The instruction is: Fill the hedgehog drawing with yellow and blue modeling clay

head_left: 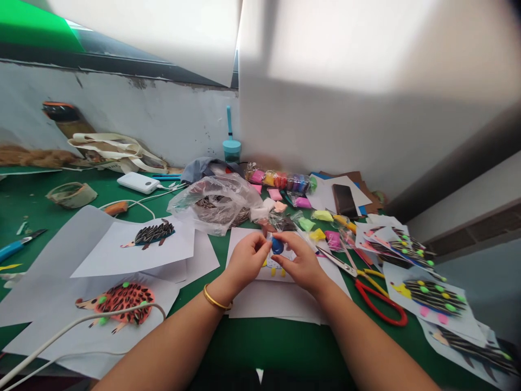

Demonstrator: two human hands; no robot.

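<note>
A small lump of blue modelling clay (pixel 277 246) is between my two hands, above a white sheet of paper (pixel 260 298). My right hand (pixel 300 260) grips it from the right with thumb and forefinger. The fingers of my left hand (pixel 249 258) are pinched together at its left edge; their tips are partly hidden. Beneath them the sheet carries a drawing with yellow clay legs (pixel 278 272), mostly covered by my hands. A gold bangle (pixel 217 298) circles my left wrist.
Left are hedgehog pictures (pixel 126 301) and a cable (pixel 81 326). A plastic bag of striped seeds (pixel 215 203) stands behind my hands, near several clay packets (pixel 323 215). Right lie silver scissors (pixel 340 262), red-handled scissors (pixel 382 304), more hedgehog pictures (pixel 435 296) and a dark phone (pixel 344 200).
</note>
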